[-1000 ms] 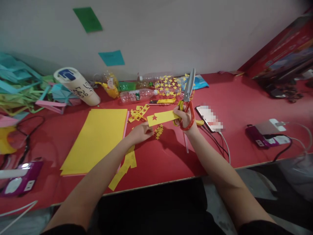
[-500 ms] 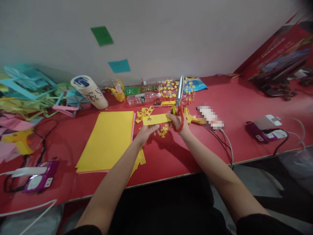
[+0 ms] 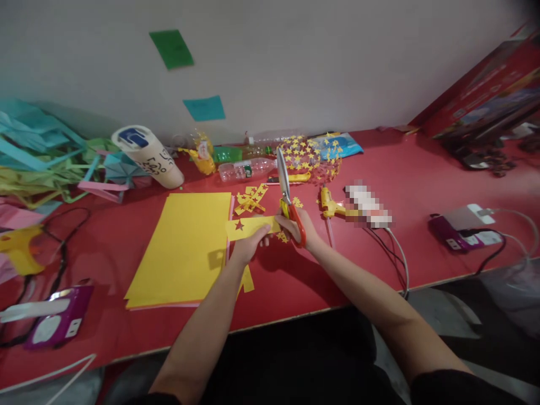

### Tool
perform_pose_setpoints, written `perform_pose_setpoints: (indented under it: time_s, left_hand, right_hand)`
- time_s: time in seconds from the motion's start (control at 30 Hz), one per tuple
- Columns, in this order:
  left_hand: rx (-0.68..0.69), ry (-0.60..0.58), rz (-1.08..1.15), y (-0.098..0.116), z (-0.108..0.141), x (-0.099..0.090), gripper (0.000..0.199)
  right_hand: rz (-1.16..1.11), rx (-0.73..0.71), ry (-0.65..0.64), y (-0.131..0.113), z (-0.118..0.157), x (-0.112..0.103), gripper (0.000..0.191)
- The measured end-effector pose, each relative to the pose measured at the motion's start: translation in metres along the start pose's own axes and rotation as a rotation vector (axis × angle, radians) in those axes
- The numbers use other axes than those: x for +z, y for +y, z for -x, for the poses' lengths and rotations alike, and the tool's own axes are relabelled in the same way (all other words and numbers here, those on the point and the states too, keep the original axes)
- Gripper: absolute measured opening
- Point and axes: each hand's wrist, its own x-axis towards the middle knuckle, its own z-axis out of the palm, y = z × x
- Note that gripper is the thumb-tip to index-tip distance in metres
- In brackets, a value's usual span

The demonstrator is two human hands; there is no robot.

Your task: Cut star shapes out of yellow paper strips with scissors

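Observation:
Between my two hands is a yellow paper strip with a star-shaped hole near its left end. My left hand pinches the strip near its middle, thumb on top. My right hand grips the strip's right end and also holds scissors, red and yellow at the handles, with the blades pointing up and away. Small yellow paper stars lie partly hidden beneath my hands. Just beyond are punched yellow scraps with star holes.
Yellow sheets are stacked on the red table at left. A yellow glue gun lies right of my hands. Behind stand plastic bottles, a star-covered clear form and a white cup. Power strips sit at the sides.
My left hand has closed on the yellow strip, which it was only near before. Strip, scissors and right hand have shifted left and toward me. The view has moved slightly.

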Motion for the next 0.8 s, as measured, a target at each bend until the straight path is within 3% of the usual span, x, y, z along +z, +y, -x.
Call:
perform_pose_setpoints:
  time_s: [0.1, 0.43, 0.57, 0.67, 0.8]
  left_hand:
    - [-0.117, 0.010, -0.132, 0.003, 0.001, 0.001, 0.048]
    - [-0.253, -0.041, -0.335, 0.011, 0.006, 0.003, 0.046]
    - [-0.119, -0.089, -0.180, 0.007, -0.003, 0.002, 0.045]
    - [0.022, 0.056, 0.034, 0.014, -0.011, 0.002, 0.042]
    - [0.100, 0.222, 0.221, 0.032, -0.018, 0.005, 0.035]
  right_hand:
    - [0.003, 0.045, -0.024, 0.009, 0.000, 0.005, 0.025]
    - [-0.030, 0.094, -0.032, 0.022, 0.002, 0.001, 0.025]
    - [-0.021, 0.100, -0.064, 0.010, 0.002, -0.004, 0.035]
    - [0.033, 0.064, -0.121, 0.000, 0.000, -0.014, 0.043]
    - [0.228, 0.036, -0.219, -0.002, -0.001, -0.024, 0.046]
